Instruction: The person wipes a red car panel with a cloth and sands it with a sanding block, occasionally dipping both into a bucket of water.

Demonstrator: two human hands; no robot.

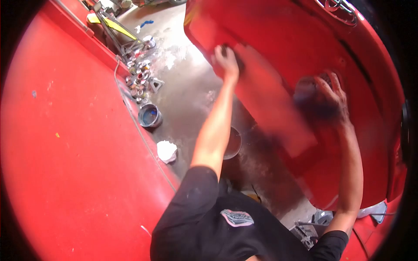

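Note:
A glossy red car panel [270, 48] fills the upper right, with a round badge [339, 9] near its top. My left hand [227, 61] is at the panel's left edge, its fingers curled around a small dark patch that I cannot make out. Further right, my right hand [335, 93] rests on the panel with bent fingers. Something dark shows beneath and beside it; blur and reflections hide whether this is an object or a shadow. Both forearms reach forward from black short sleeves.
A red wall [69, 143] runs down the left side. Along its foot stand several small cans [139, 78], a grey bucket [150, 116], a crumpled white bundle [166, 152] and a cable [135, 117]. A round container [233, 143] sits below my left arm on the concrete floor [187, 91].

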